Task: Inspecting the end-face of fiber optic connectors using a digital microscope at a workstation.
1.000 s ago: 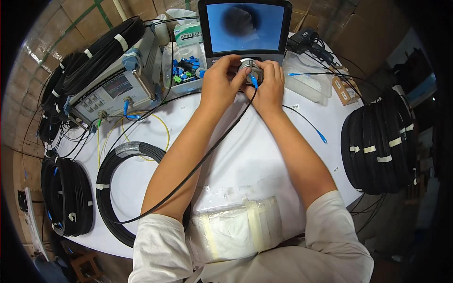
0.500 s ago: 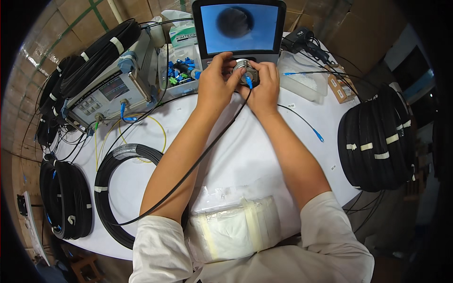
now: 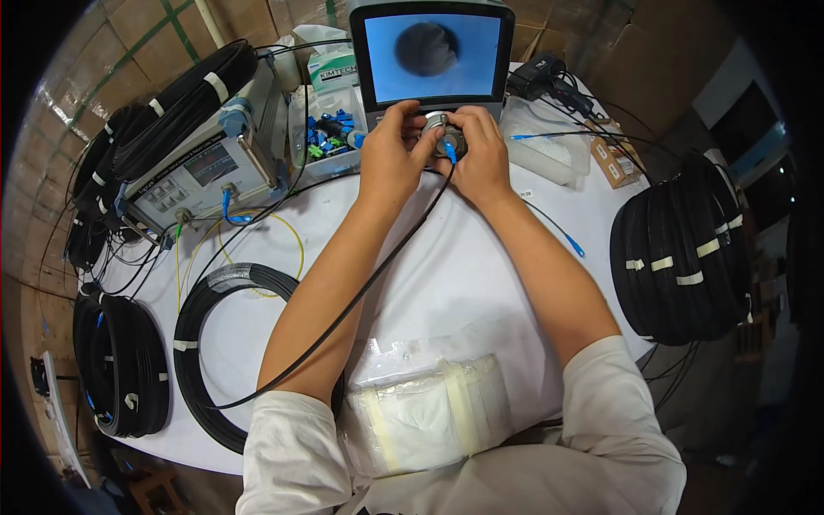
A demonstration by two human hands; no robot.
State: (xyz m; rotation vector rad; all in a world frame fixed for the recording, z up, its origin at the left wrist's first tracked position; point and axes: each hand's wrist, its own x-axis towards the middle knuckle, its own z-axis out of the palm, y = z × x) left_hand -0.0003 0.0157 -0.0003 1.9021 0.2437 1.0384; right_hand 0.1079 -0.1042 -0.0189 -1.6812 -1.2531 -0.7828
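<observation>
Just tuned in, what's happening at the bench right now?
A person has both hands at the round metal port under the blue-lit screen. The left hand and right hand pinch a blue-tipped black cable at that port. The screen shows a dark round shape. Coiled black cables sit on the white table.

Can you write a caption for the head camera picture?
Both hands hold a blue-tipped black cable at the screen device's round port.

The person wears a plain white short-sleeved shirt; the left sleeve (image 3: 287,446) and right sleeve (image 3: 622,412) end above the elbows. Both forearms are bare, and the left hand (image 3: 390,159) and right hand (image 3: 481,154) wear no gloves.
</observation>
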